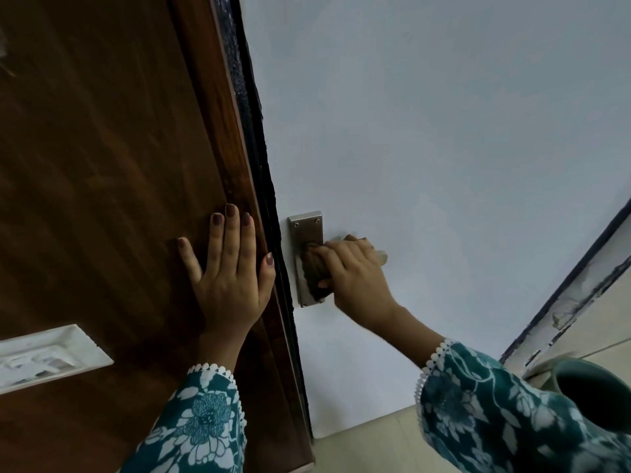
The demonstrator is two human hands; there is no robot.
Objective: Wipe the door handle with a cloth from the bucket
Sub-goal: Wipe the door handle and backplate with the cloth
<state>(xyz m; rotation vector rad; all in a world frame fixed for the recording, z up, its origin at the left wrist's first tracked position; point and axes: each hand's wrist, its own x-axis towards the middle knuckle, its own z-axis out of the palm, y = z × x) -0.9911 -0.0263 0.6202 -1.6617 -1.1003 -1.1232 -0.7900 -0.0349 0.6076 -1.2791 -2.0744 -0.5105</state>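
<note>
The left hand (pixel 227 278) lies flat and open on the brown wood panel (pixel 102 172), fingers spread and pointing up, thumb toward the dark gap (pixel 263 186) that runs between the panel and the pale door (pixel 426 131). It holds nothing. Below and to the left of this hand a white switch plate (pixel 47 355) is set into the wood.

Just across the gap, the right hand (pixel 355 271) is closed around a dark cloth (pixel 314 271), pressing it against the handle (pixel 382 257). The cloth is bunched between the fingers and the steel plate (pixel 305 233), and covers the plate's middle and the root of the handle. Only the rounded tip of the handle shows, sticking out past the knuckles on the far side of the hand from the plate. The top of the plate, with two screws, is bare above the hand; its lower end shows below the cloth.

Both wrists wear teal sleeves (pixel 485 404) with a white flower print and white scalloped trim. Under the right forearm, at the lower right edge, part of a greenish bucket (pixel 587 390) stands on the light floor (pixel 368 445), well apart from the hand. Whether anything is in it cannot be told.
</note>
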